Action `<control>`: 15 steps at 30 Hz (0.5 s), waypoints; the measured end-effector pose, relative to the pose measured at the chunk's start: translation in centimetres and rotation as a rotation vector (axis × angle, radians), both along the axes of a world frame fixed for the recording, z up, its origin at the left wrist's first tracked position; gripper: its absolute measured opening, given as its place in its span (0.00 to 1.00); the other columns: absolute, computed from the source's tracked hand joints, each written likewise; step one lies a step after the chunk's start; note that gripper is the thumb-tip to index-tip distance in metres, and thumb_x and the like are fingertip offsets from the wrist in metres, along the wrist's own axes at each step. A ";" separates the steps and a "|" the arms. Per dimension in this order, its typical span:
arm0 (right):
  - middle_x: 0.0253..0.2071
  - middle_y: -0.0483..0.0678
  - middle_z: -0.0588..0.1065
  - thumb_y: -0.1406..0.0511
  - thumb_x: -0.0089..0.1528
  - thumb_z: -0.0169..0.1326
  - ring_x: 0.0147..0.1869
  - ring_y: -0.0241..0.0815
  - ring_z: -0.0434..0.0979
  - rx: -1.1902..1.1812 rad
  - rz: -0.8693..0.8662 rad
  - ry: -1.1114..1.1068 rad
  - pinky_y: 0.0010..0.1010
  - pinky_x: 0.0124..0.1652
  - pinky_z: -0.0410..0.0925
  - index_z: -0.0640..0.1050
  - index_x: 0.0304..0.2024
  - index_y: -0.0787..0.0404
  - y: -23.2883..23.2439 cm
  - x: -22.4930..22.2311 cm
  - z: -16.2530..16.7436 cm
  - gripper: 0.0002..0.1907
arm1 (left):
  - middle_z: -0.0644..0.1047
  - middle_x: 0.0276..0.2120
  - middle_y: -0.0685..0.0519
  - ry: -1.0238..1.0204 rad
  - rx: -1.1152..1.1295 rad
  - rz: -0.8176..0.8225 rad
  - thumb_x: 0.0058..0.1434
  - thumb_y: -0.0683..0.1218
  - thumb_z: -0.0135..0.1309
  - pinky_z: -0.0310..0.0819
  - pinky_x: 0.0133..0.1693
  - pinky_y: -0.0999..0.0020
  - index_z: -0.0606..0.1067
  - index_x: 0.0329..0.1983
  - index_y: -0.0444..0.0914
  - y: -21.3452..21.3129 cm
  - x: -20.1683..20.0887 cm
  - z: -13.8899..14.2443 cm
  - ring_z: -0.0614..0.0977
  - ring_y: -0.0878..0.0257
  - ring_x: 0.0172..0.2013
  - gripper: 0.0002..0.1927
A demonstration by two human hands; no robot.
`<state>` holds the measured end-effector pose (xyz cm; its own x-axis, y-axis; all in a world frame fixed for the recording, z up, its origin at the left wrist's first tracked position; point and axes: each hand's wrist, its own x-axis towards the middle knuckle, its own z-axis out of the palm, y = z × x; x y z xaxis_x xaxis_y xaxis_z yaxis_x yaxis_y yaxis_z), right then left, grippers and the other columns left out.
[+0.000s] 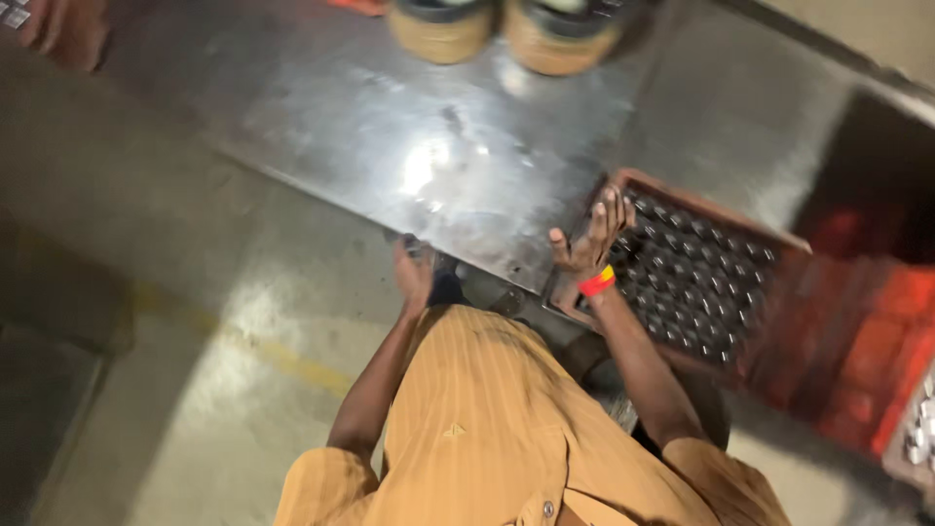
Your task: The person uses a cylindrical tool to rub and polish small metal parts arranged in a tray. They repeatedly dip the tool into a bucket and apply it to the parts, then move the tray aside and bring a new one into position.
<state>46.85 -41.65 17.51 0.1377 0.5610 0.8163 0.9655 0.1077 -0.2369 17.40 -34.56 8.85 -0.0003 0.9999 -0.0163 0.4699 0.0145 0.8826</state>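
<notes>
Seen from above, a person in a mustard striped shirt (487, 419) stands at the edge of a steel-topped table (390, 127). The right hand (589, 239), w/ a red-and-yellow wristband (597, 281), is open, fingers spread, resting against the near-left corner of a reddish-brown crate (769, 321) packed w/ dark capped bottles (691, 282). The crate sits at the table's right end, partly over its edge. The left hand (414, 273) hangs low by the table's front edge, fingers curled; whether it grips anything can't be told from this angle. Two tan, dark-lidded tubs (506, 29) stand at the far side of the table; more red crates (877, 360) are stacked to the right.

Judged from the pose, the step in hand looks like taking hold of the crate. A next move would call for a second hand on the frame and a firm, level grip, since the load appears heavy and bottles could shift.
</notes>
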 end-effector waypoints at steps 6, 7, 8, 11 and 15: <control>0.80 0.50 0.50 0.42 0.71 0.41 0.82 0.50 0.52 0.236 0.265 -0.244 0.54 0.74 0.45 0.48 0.79 0.55 13.8 -3.9 3.2 0.43 | 0.77 0.47 0.39 0.178 -0.108 0.491 0.63 0.44 0.55 0.73 0.49 0.52 0.72 0.54 0.33 -1.6 -15.0 -0.7 0.79 0.44 0.45 0.18; 0.80 0.50 0.51 0.42 0.70 0.40 0.82 0.49 0.52 0.298 0.273 -0.244 0.54 0.73 0.45 0.48 0.79 0.54 15.4 -5.1 3.6 0.42 | 0.78 0.47 0.40 0.194 -0.249 0.542 0.64 0.45 0.54 0.72 0.48 0.51 0.72 0.54 0.34 -2.0 -16.8 -0.7 0.80 0.44 0.44 0.17; 0.80 0.50 0.51 0.42 0.70 0.41 0.82 0.49 0.52 0.292 0.273 -0.236 0.54 0.73 0.44 0.48 0.79 0.54 17.1 -6.1 3.6 0.42 | 0.78 0.47 0.40 0.242 -0.263 0.550 0.64 0.45 0.54 0.72 0.48 0.50 0.72 0.54 0.34 -1.8 -18.2 -0.8 0.79 0.44 0.45 0.17; 0.79 0.51 0.52 0.42 0.71 0.42 0.82 0.50 0.52 0.276 0.229 -0.190 0.55 0.74 0.45 0.49 0.79 0.54 20.6 -8.5 3.3 0.42 | 0.77 0.49 0.40 0.351 -0.299 0.534 0.65 0.46 0.54 0.71 0.49 0.47 0.71 0.53 0.34 -1.2 -21.7 -1.1 0.79 0.42 0.48 0.16; 0.79 0.53 0.54 0.43 0.72 0.41 0.82 0.52 0.53 0.184 0.104 -0.036 0.55 0.74 0.46 0.50 0.78 0.53 23.7 -11.2 1.6 0.40 | 0.75 0.51 0.41 0.407 -0.686 0.562 0.64 0.50 0.54 0.70 0.50 0.45 0.69 0.54 0.38 1.8 -26.1 -1.7 0.79 0.42 0.48 0.19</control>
<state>35.64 -17.97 19.11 0.0559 0.4117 0.9096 0.9544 0.2456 -0.1699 -8.71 -32.78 7.13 -0.6086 0.6258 -0.4879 0.5043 0.7798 0.3710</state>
